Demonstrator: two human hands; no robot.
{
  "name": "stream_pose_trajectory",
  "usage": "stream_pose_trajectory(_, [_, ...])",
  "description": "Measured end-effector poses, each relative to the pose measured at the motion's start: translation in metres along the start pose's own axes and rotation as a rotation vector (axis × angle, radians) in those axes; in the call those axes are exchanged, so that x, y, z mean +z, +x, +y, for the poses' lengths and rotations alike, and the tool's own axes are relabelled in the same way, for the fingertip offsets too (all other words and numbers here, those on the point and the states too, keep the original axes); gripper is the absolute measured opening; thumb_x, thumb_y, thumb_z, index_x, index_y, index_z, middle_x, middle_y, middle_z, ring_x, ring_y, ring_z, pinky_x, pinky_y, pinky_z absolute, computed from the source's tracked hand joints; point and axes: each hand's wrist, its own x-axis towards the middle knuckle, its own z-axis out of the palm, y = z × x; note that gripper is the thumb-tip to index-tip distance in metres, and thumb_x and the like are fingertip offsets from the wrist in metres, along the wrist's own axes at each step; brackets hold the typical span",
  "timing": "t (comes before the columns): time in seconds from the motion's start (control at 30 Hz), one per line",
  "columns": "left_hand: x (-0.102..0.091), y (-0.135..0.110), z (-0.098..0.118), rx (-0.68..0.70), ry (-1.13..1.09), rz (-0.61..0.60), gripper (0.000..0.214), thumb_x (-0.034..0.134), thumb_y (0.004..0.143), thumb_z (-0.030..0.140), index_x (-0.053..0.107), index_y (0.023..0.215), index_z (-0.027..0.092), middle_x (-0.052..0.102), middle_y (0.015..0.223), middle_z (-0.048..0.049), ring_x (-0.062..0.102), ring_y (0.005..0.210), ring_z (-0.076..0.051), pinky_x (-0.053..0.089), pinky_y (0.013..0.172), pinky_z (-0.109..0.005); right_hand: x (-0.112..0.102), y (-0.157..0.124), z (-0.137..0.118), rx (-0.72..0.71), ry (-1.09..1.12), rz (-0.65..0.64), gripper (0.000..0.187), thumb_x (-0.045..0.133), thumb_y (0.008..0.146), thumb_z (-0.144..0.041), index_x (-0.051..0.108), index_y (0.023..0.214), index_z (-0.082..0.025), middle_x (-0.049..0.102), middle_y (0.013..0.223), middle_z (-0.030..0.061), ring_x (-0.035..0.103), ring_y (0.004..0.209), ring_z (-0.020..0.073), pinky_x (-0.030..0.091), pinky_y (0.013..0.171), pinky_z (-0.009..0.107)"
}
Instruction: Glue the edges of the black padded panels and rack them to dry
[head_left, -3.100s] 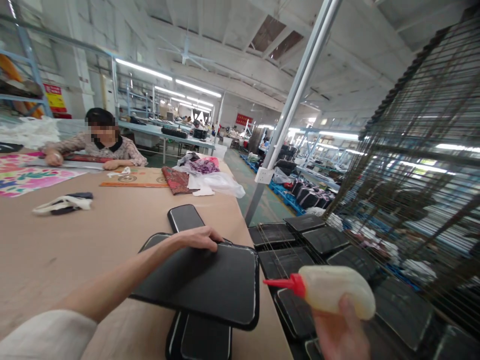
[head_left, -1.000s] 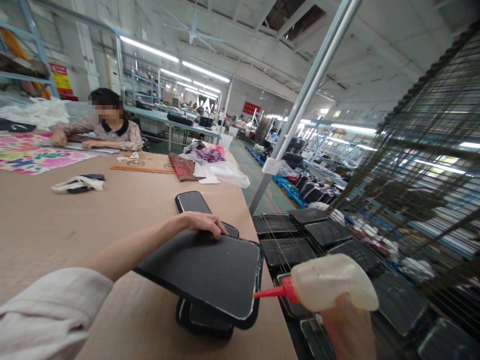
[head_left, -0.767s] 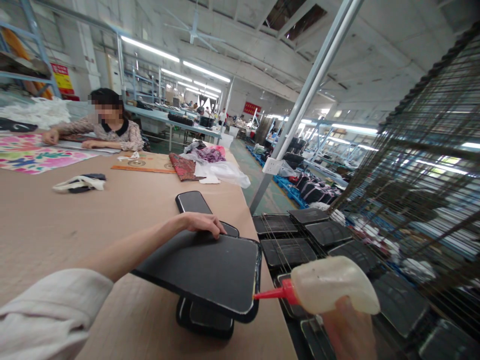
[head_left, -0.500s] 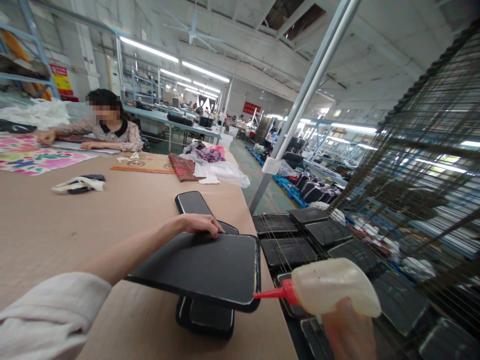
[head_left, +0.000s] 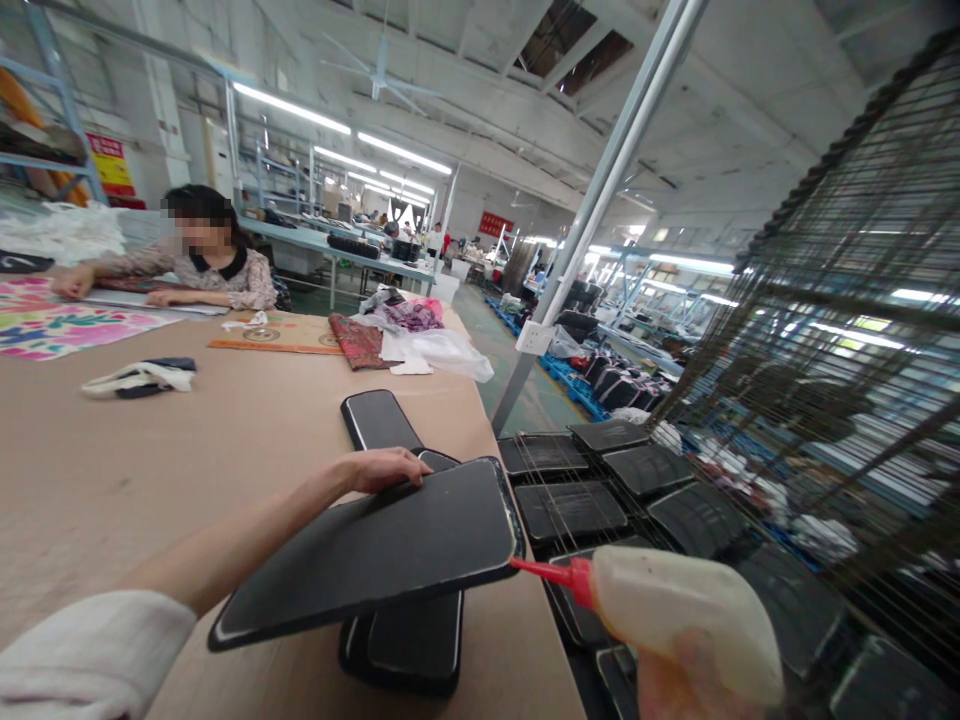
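My left hand (head_left: 386,468) grips the far edge of a black rounded rectangular panel (head_left: 375,545), tilted above the table. A pale line, probably glue, runs along the panel's right rim. In my right hand (head_left: 686,675) is a cloudy squeeze bottle (head_left: 686,610) with a red nozzle, its tip at the panel's right corner. The fingers around the bottle are partly hidden and blurred. Beneath the held panel lies another black padded piece (head_left: 409,640), and a further black piece (head_left: 379,418) sticks out behind it.
Several black panels (head_left: 574,508) lie on a wire rack (head_left: 862,300) beyond the table's right edge. A person (head_left: 217,260) sits across the brown table (head_left: 247,430). Farther back on it are a cloth bundle (head_left: 139,377), patterned fabric and a plastic bag (head_left: 442,350). A metal post (head_left: 570,250) stands at the right.
My left hand has turned the panel, so its near left end now shows lower left and its right corner is higher. The bottle's nozzle has moved up with that corner.
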Motion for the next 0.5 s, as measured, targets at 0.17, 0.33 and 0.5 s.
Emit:
stream_pose_trajectory(0.17, [-0.001,0.006,-0.013,-0.003,-0.076,-0.027,0.030,0.056,0.058,0.016,0.067,0.086,0.014,0.069,0.083,-0.0030,0.062,0.078,-0.016,0.046,0.074,-0.026,-0.007,0.007,0.011,-0.054,-0.022,-0.033,0.046,0.082,0.044,-0.035,0.063,0.082,-0.018,0.064,0.082,0.0111,0.057,0.088,0.0367,0.053,0.067,0.049])
stream_pose_trajectory(0.33, [0.000,0.011,-0.022,0.015,-0.133,-0.039,0.027,0.056,0.059,0.017,0.066,0.084,0.013,0.069,0.081,-0.0040,0.063,0.078,-0.018,0.047,0.071,-0.028,0.002,-0.005,0.015,-0.185,0.002,0.056,0.043,0.079,0.052,-0.031,0.062,0.089,-0.017,0.063,0.094,0.0126,0.054,0.096,0.0372,0.053,0.069,0.048])
stream_pose_trajectory(0.5, [0.005,0.012,-0.026,0.006,-0.184,-0.042,0.027,0.058,0.059,0.018,0.065,0.084,0.014,0.069,0.083,-0.0034,0.063,0.076,-0.017,0.048,0.069,-0.026,0.012,-0.013,0.013,-0.210,0.052,0.085,0.044,0.076,0.056,-0.032,0.060,0.096,-0.020,0.062,0.099,0.0109,0.055,0.095,0.0362,0.053,0.067,0.049])
